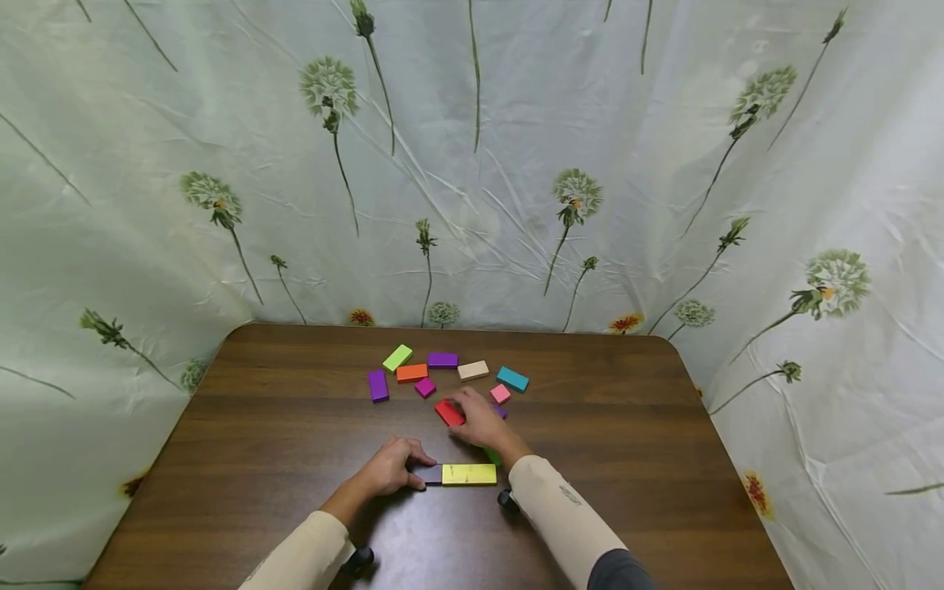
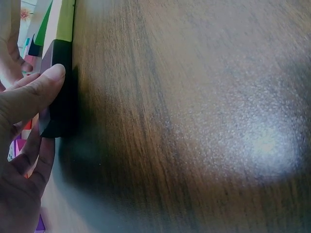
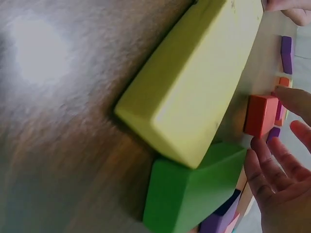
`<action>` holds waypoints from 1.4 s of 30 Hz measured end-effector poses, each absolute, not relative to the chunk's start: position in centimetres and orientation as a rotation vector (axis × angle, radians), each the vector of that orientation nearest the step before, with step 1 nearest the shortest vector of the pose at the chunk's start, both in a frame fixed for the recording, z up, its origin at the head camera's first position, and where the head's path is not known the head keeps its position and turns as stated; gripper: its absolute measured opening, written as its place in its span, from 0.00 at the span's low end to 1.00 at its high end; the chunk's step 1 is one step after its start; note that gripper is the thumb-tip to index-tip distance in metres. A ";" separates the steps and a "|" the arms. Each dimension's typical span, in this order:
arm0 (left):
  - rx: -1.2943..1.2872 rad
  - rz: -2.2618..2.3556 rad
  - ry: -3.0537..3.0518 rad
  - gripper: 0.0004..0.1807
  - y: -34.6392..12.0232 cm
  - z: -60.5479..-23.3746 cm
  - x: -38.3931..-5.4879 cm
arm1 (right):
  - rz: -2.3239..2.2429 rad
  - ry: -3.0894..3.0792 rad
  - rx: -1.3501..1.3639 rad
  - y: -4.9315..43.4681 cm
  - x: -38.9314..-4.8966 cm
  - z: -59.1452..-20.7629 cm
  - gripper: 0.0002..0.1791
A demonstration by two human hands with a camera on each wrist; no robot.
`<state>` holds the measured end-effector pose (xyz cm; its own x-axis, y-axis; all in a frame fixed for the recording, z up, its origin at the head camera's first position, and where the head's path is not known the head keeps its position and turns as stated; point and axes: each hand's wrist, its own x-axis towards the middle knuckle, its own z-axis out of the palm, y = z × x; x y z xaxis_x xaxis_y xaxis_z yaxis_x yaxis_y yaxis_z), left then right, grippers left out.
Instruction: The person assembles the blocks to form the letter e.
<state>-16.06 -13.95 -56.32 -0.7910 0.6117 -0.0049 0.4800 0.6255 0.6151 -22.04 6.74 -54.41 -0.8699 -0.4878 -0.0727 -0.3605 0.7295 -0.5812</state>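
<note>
A pale cloth (image 1: 457,172) printed with dandelions hangs behind and around the brown wood-grain table (image 1: 627,434). Over the table's near side reach two arms in cream sleeves.

The right hand (image 1: 481,419) is stretched farther out, low over the table, its fingers bent and parted around a red block; from here I can't tell whether they have closed on it. The left hand (image 1: 389,467) pinches a dark block between thumb and fingers.

The longest piece is the yellow block (image 1: 469,474), lying end to end with that dark block (image 2: 65,107), to its right. A green block (image 3: 189,189) sits just past the yellow one's right end, partly hidden from above by the right wrist. The red block (image 1: 447,412) lies farther out, at the right hand's fingertips.

Beyond it are scattered a lime block (image 1: 397,358), an orange block (image 1: 411,374), two purple blocks (image 1: 378,386), a beige block (image 1: 473,370) and a blue block (image 1: 512,378). Smallest are a magenta block (image 1: 424,388) and a pink block (image 1: 501,394).
</note>
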 end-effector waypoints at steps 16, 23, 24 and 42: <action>0.903 0.921 2.629 0.18 -13.9 -56.7 -15.6 | -0.675 2.724 -0.612 5.2 -22.6 -55.3 0.28; 0.882 0.930 2.632 0.18 -13.9 -56.7 -15.5 | -0.659 2.731 -0.652 5.2 -22.8 -55.5 0.25; 0.878 0.935 2.629 0.18 -13.9 -56.6 -15.5 | -0.659 2.730 -0.649 5.2 -22.9 -55.4 0.25; 0.861 0.925 2.619 0.18 -13.9 -56.4 -16.0 | -0.614 2.689 -0.715 5.9 -23.6 -54.8 0.23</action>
<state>-15.98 -13.92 -56.43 -0.7999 0.5997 -0.0225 0.4524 0.6273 0.6339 -23.63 5.92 -54.85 -0.8342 -0.5258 -0.1663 -0.4016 0.7859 -0.4702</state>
